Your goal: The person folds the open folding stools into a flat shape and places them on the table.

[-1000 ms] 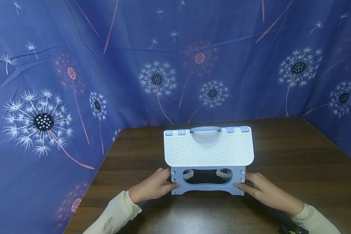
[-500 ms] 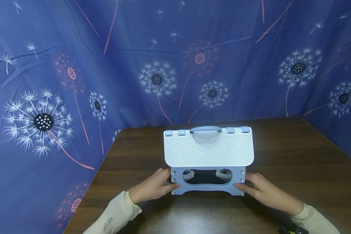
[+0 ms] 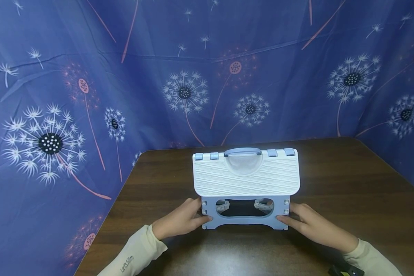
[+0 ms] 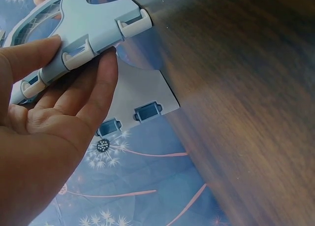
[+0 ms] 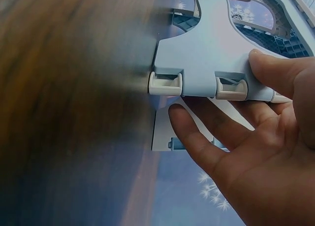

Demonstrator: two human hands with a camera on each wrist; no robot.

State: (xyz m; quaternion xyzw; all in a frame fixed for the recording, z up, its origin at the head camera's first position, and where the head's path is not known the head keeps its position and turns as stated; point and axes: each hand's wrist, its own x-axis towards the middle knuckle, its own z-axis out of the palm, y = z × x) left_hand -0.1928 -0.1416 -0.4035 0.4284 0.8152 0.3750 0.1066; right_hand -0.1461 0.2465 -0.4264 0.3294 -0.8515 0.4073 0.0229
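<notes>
A folding step stool point(image 3: 245, 184) stands partly unfolded on the table, its white textured top sloping toward me. Its blue carry handle point(image 3: 243, 151) runs along the upper edge. Below the top is the light blue front leg panel point(image 3: 245, 220), with an oval opening. My left hand point(image 3: 179, 220) pinches this panel's left edge, thumb in front and fingers behind. On the opposite edge my right hand point(image 3: 319, 228) grips in the same way. In the left wrist view, the rear leg panel point(image 4: 142, 95) shows apart from the front one. Some fingertips are hidden behind the front panel in the head view.
The dark wooden table point(image 3: 158, 180) extends around the stool. A blue dandelion-print cloth point(image 3: 141, 92) hangs behind it and to the sides. A small black and yellow object point(image 3: 346, 271) lies by the right sleeve at the lower frame edge; its kind is unclear.
The head view has shifted very slightly. Both hands keep their hold on the front leg panel, and the stool stays in nearly the same place.
</notes>
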